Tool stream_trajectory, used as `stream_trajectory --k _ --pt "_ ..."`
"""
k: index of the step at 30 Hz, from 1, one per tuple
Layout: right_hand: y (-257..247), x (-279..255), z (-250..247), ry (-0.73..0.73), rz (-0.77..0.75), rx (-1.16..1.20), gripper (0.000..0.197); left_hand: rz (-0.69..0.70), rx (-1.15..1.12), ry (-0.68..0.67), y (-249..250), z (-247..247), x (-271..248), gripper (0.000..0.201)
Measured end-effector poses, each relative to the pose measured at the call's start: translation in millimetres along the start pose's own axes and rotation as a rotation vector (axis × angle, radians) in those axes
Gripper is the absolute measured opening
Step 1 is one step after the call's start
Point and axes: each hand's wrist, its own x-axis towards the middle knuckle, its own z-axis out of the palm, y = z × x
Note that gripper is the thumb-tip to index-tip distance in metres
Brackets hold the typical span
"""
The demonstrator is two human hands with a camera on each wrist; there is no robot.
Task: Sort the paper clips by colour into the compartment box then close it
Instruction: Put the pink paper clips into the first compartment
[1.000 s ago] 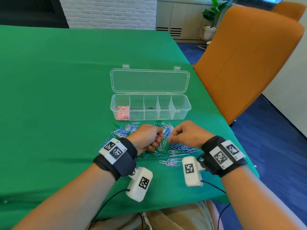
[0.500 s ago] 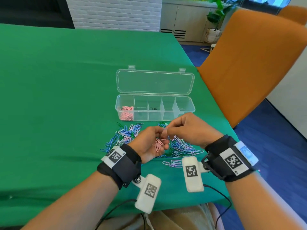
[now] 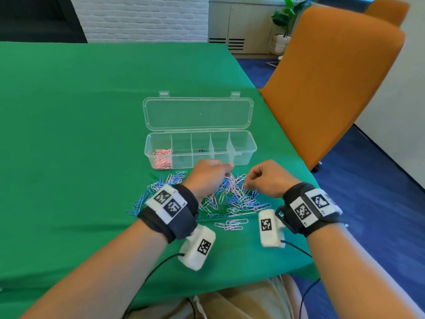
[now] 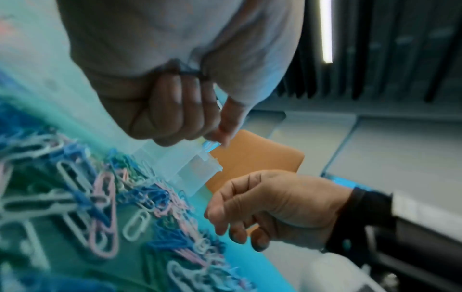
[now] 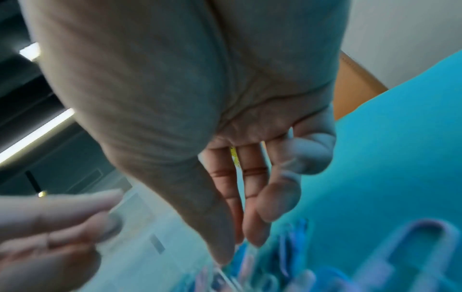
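A clear compartment box (image 3: 243, 155) stands open on the green table, its lid (image 3: 197, 113) lying flat behind it. Pink clips (image 3: 162, 158) fill its leftmost compartment; the others look empty. A mixed pile of paper clips (image 3: 239, 199), blue, white, pink and green, lies in front of the box. My left hand (image 3: 210, 174) hovers knuckles up between pile and box. In the left wrist view its fingers (image 4: 175, 110) are curled into a fist that hides the pink clips gathered in it. My right hand (image 3: 262, 178) hangs over the pile's right part, fingers (image 5: 237, 197) relaxed and holding nothing.
An orange chair (image 3: 333, 84) stands close to the table's right edge, just beyond the box. A small separate cluster of clips (image 3: 232, 224) lies nearer to me. Green cloth (image 3: 69, 134) stretches wide to the left and behind the box.
My left hand, which held pink clips in its upturned palm, has turned over, closed and moved toward the box. My right hand left that palm and dropped to the right over the pile.
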Motion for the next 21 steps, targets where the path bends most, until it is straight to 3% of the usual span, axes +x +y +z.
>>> stream_trajectory --k 4,8,13,16,19,21 --pt "0.4 -2.2 10.1 -0.124 0.02 -0.13 0.024 0.078 0.426 -0.067 2.2 6.7 13.2 0.007" --pt "-3.5 1.0 6.8 -0.087 -0.013 -0.181 0.024 0.083 0.725 -0.094 -4.5 -0.3 16.8 0.012" --pt "-6.7 7.3 18.6 0.046 -0.032 -0.056 0.012 0.075 0.834 -0.128 -8.1 -19.1 14.5 0.023" --pt "-6.3 6.9 23.1 -0.037 0.007 -0.084 0.022 0.091 0.795 -0.142 -5.1 -20.2 11.2 0.025" --pt "-7.6 2.4 14.6 -0.138 0.003 -0.116 0.031 0.167 0.706 -0.133 -0.3 -8.2 11.2 0.011" --pt "-7.6 0.2 8.6 -0.12 -0.006 -0.104 0.028 0.192 0.69 -0.143 1.9 1.1 13.4 0.008"
